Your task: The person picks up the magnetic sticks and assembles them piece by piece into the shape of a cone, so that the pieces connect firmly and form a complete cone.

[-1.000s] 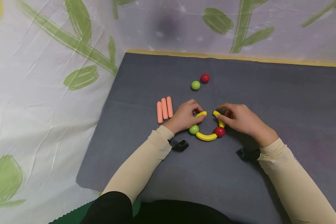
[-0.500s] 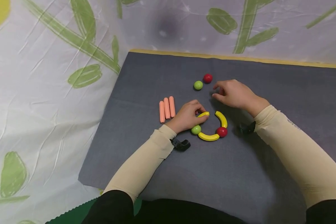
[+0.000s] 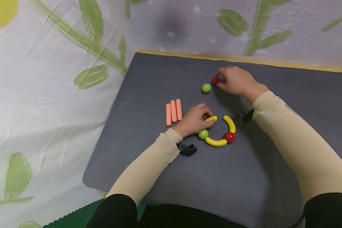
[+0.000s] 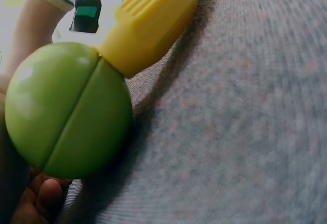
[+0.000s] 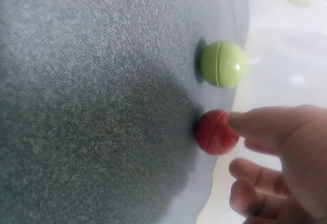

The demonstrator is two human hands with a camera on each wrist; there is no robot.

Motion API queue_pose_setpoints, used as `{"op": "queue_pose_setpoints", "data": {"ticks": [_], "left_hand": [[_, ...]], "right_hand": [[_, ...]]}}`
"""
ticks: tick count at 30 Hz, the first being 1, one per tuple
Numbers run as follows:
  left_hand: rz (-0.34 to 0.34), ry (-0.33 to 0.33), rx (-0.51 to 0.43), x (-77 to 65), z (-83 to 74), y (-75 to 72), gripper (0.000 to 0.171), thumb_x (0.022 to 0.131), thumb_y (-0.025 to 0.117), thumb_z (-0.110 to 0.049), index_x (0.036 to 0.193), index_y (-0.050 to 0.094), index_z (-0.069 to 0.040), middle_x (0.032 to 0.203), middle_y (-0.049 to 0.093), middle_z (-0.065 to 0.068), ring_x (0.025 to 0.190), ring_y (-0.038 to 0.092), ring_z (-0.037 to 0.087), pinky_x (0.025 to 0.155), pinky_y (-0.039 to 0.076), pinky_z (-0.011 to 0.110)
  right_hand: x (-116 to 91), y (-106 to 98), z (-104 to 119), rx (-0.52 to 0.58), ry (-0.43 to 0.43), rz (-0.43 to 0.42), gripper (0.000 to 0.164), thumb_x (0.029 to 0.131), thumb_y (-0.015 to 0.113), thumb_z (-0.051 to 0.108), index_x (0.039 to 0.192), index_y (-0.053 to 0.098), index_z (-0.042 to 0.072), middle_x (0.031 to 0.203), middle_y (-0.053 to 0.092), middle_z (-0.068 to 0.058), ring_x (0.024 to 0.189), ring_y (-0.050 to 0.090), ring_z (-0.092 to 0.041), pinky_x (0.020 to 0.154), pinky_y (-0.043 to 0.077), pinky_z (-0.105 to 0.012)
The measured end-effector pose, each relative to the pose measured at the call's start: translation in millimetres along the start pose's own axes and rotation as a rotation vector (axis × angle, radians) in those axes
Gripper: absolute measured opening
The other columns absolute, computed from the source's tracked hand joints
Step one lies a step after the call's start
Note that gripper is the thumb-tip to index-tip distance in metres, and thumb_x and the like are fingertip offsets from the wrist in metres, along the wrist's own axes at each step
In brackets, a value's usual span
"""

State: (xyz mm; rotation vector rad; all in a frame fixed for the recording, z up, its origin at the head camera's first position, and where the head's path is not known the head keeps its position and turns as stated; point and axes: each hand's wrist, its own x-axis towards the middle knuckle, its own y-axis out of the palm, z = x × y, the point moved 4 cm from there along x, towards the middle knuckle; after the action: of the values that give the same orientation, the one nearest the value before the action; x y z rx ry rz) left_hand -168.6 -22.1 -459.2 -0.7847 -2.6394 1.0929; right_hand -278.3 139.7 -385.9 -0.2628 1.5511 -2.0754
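Observation:
My left hand (image 3: 196, 120) pinches a yellow curved, banana-shaped piece (image 3: 212, 118) on the table; the fingers hide part of it. A green ball (image 3: 203, 134) touches that side of an incomplete ring, followed by a second yellow curved piece (image 3: 216, 142), a red ball (image 3: 229, 137) and a third yellow curved piece (image 3: 230, 123). Farther back, my right hand (image 3: 237, 80) has thumb and fingers around another red ball (image 5: 214, 132), which sits on the table. Beside it lies a second green ball (image 5: 223, 64), apart from the hand. In the left wrist view the near green ball (image 4: 69, 109) fills the foreground.
Three pink sticks (image 3: 173, 111) lie side by side left of the left hand. Behind the dark grey table (image 3: 165, 72) runs a yellow edge strip (image 3: 188, 57) against a pale wall with painted green leaves (image 3: 232, 22).
My right hand has let go of the right-hand yellow curved piece and moved back to the far red ball. The left hand stays on its yellow piece.

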Motion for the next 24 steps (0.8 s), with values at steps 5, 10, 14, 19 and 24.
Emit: {"op": "queue_pose_setpoints", "data": {"ticks": [5, 10, 14, 19, 24], "left_hand": [[0.013, -0.003, -0.003, 0.8, -3.5, 0.6, 0.021, 0.1, 0.073, -0.033, 0.109, 0.077, -0.014, 0.102, 0.059, -0.002, 0.086, 0.053, 0.013, 0.074, 0.042, 0.022], [0.022, -0.005, -0.003, 0.8, -5.0, 0.4, 0.021, 0.1, 0.073, -0.033, 0.109, 0.076, -0.014, 0.103, 0.059, -0.002, 0.086, 0.053, 0.012, 0.074, 0.042, 0.022], [0.023, -0.013, 0.001, 0.5, -3.8, 0.8, 0.021, 0.1, 0.073, -0.033, 0.109, 0.076, -0.014, 0.104, 0.059, -0.002, 0.087, 0.053, 0.012, 0.075, 0.042, 0.022], [0.017, -0.019, 0.017, -0.4, -2.2, 1.0, 0.021, 0.1, 0.073, -0.034, 0.109, 0.076, -0.014, 0.105, 0.06, -0.003, 0.088, 0.053, 0.012, 0.076, 0.042, 0.022], [0.012, -0.02, -0.001, -1.0, -1.5, -0.3, 0.022, 0.1, 0.073, -0.033, 0.109, 0.076, -0.013, 0.105, 0.06, -0.002, 0.088, 0.053, 0.013, 0.076, 0.042, 0.022]], "right_hand": [[0.6, 3.3, -6.7, -0.015, 0.026, 0.034, 0.048, 0.102, 0.066, 0.021, 0.144, 0.056, 0.001, 0.132, 0.055, -0.027, 0.109, 0.059, -0.042, 0.092, 0.05, -0.059], [-1.5, 9.2, -11.2, 0.001, 0.011, 0.012, 0.041, 0.103, 0.065, 0.019, 0.138, 0.059, -0.002, 0.129, 0.058, -0.026, 0.111, 0.06, -0.042, 0.093, 0.05, -0.059], [-2.3, 13.2, -11.5, 0.034, 0.008, -0.001, 0.038, 0.102, 0.066, 0.019, 0.132, 0.06, -0.003, 0.126, 0.063, -0.025, 0.109, 0.062, -0.04, 0.093, 0.051, -0.058], [-5.5, 18.7, -10.5, 0.065, 0.022, 0.011, 0.037, 0.1, 0.067, 0.023, 0.13, 0.061, 0.001, 0.119, 0.067, -0.022, 0.097, 0.064, -0.036, 0.086, 0.052, -0.055], [-12.8, 25.6, -8.7, 0.106, 0.006, -0.008, 0.039, 0.1, 0.068, 0.022, 0.131, 0.061, 0.0, 0.12, 0.068, -0.022, 0.099, 0.064, -0.036, 0.088, 0.052, -0.055]]}}
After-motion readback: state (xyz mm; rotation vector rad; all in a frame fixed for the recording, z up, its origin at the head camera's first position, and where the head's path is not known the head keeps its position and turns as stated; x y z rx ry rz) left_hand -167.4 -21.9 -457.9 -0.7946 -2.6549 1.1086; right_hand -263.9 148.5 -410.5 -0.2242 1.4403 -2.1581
